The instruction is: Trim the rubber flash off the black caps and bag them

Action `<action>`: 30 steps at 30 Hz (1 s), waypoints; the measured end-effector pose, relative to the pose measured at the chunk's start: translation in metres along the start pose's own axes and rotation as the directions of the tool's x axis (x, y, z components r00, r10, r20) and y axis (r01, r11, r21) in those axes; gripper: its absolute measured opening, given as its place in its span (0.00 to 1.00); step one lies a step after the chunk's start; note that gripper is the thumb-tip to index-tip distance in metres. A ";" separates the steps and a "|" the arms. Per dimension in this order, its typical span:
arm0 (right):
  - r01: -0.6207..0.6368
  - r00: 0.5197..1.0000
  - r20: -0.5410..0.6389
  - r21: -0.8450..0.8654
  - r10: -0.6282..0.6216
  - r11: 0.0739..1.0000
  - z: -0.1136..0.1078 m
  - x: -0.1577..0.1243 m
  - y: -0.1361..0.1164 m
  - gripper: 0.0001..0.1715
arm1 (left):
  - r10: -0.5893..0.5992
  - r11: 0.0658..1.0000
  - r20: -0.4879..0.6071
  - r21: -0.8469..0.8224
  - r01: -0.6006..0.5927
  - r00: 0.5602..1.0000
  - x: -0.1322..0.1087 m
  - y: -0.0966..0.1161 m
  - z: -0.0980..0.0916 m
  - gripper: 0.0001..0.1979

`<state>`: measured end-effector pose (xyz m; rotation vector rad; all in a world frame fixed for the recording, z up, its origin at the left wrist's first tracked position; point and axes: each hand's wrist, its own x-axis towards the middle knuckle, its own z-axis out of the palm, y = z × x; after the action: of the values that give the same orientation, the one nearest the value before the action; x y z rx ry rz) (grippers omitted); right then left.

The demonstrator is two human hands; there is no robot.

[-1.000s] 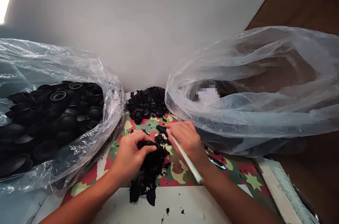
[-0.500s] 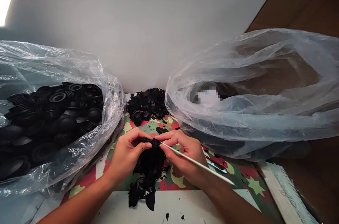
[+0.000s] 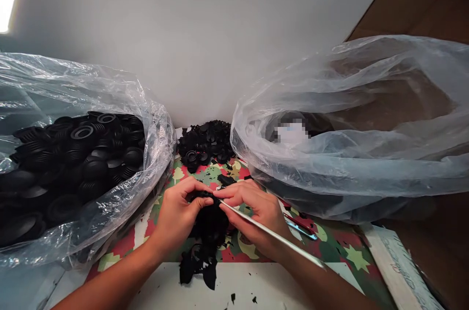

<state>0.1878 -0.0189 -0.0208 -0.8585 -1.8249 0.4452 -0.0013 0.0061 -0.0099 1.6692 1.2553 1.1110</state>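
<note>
My left hand [image 3: 180, 212] pinches a small black rubber piece [image 3: 200, 195] between thumb and fingers. Close beside it, my right hand [image 3: 256, 210] is closed around a thin whitish stick-like tool [image 3: 271, 232], whose tip meets the black piece. The tool's far end lies over my right forearm. Under my hands is a heap of black scraps [image 3: 208, 227], with larger torn pieces [image 3: 198, 268] at its near end. My fingers partly hide the held piece.
A clear plastic bag [image 3: 159, 154] full of black ribbed parts [image 3: 88, 154] stands left. Another plastic bag [image 3: 351, 171] is at right. A black scrap pile [image 3: 207, 141] lies behind. Red and metal tools [image 3: 300, 227] rest on the patterned cloth [image 3: 331, 246].
The right fingers have shifted slightly at the black piece, and the stick-like tool has tilted a little. The whole view has moved slightly. Both hands keep their holds.
</note>
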 end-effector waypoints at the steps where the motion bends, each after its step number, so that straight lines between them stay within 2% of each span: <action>1: -0.003 1.000 0.003 -0.004 0.003 1.000 -0.001 0.000 0.000 0.09 | -0.001 1.000 -0.001 0.003 0.001 1.000 0.000 0.000 0.000 0.04; 9: 0.044 0.999 -0.001 -0.037 -0.044 0.998 0.001 0.000 -0.001 0.09 | -0.019 1.000 -0.024 0.006 0.019 1.000 -0.001 0.003 0.001 0.04; 13: 0.111 0.990 -0.066 -0.173 -0.124 0.979 0.010 -0.001 0.002 0.10 | -0.072 0.997 -0.021 -0.024 0.072 0.997 -0.001 0.002 0.004 0.04; 16: 0.094 0.984 -0.123 -0.244 -0.126 0.965 0.012 -0.001 0.008 0.10 | -0.106 0.991 -0.005 -0.085 0.106 0.994 -0.002 0.002 0.005 0.04; 18: -0.012 0.985 -0.170 -0.223 -0.026 0.975 0.010 0.001 0.013 0.10 | -0.109 0.986 -0.006 -0.128 0.108 0.994 -0.003 0.004 0.004 0.04; 20: -0.181 0.971 -0.180 -0.132 0.157 0.975 0.005 0.003 0.016 0.09 | -0.102 0.980 -0.004 -0.173 0.100 0.995 -0.002 0.007 0.003 0.04; 22: -0.323 0.939 -0.129 -0.002 0.320 0.946 0.002 0.004 0.017 0.07 | -0.093 0.972 0.005 -0.214 0.092 0.996 -0.002 0.009 0.002 0.04; 23: -0.358 0.927 -0.100 0.058 0.362 0.932 0.001 0.005 0.017 0.08 | -0.090 0.969 0.012 -0.231 0.090 0.996 -0.002 0.010 0.002 0.04; 26: -0.366 0.918 -0.099 0.164 0.384 0.916 0.002 0.006 0.016 0.11 | -0.095 0.959 0.040 -0.266 0.103 0.995 -0.001 0.008 0.002 0.06; 30: -0.380 0.904 -0.122 0.211 0.410 0.900 0.006 0.005 0.014 0.11 | -0.142 0.924 0.063 -0.350 0.155 0.988 0.001 0.001 0.002 0.12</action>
<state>0.1865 -0.0050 -0.0292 -1.1085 -1.4301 0.7659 0.0015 0.0069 -0.0097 1.2967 1.0650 1.1320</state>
